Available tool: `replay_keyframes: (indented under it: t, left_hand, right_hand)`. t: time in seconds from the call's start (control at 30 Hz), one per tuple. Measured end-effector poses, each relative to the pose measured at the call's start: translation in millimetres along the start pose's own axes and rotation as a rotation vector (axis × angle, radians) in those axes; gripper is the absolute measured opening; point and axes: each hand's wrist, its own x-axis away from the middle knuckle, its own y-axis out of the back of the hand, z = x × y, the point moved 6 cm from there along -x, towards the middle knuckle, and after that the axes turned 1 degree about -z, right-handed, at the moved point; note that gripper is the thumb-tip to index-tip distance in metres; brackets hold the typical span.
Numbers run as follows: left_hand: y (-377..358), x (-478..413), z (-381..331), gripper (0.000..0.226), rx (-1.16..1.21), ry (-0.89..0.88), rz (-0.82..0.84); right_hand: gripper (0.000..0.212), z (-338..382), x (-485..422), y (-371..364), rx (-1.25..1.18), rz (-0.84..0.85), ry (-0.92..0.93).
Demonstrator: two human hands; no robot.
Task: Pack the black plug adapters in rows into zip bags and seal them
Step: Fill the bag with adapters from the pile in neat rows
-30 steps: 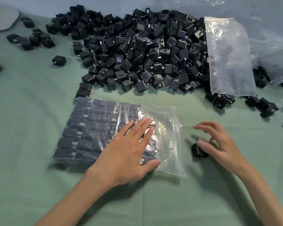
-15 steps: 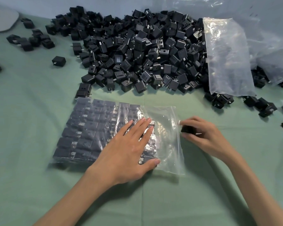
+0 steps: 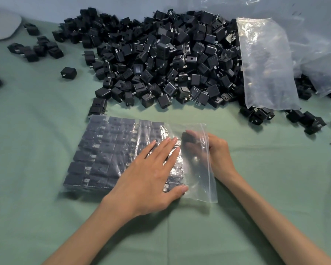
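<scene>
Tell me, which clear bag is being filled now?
The flat zip bag under the left hand: the right hand holds an adapter inside it. The upper bag lies untouched on the pile.

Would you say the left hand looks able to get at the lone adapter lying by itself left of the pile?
Probably yes. The left hand lies flat on the zip bag, holding nothing, and only bare green cloth lies between it and the lone adapter, though it must leave the bag.

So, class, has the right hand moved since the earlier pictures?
Yes. The right hand moved left across the green cloth, carrying an adapter into the open mouth of the zip bag.
</scene>
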Motion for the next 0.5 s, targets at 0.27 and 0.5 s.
replay_keyframes:
  t: [0.27, 0.5]
  left_hand:
    - [3.2, 0.0, -0.8, 0.088, 0.004, -0.004, -0.006]
    - [5.5, -0.3, -2.1, 0.089, 0.017, 0.002, -0.004]
  right_hand:
    - [0.044, 10.1, -2.6, -21.8, -0.077, 0.252, 0.003]
    - [0.031, 12.0, -5.8, -22.7, -0.095, 0.094, 0.040]
